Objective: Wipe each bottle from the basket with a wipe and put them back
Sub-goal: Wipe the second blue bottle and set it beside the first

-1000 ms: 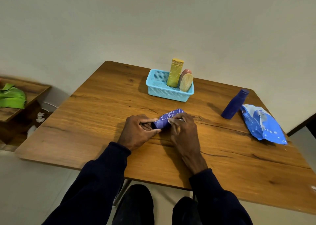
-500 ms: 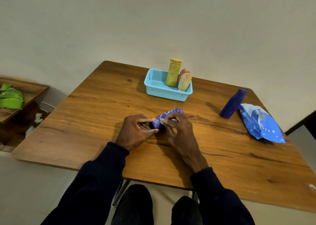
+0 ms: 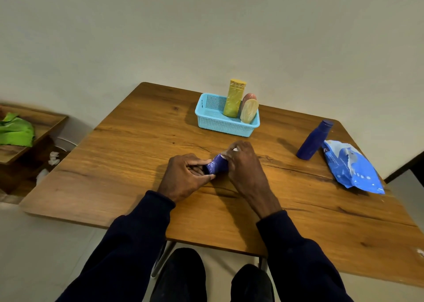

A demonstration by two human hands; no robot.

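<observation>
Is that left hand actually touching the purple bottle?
Touching. The head view shows the left hand pinching the purple bottle by its end.

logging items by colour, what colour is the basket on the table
The basket is light blue, with walls of small mesh holes. The head view shows it best.

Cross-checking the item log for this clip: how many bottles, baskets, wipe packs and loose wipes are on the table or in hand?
Bottles: 5 (yellow bottle, pink bottle, cream bottle, purple bottle, blue bottle)
Basket: 1
Wipe pack: 1
Wipe: 1, only a white bit shows
Total: 8
</observation>
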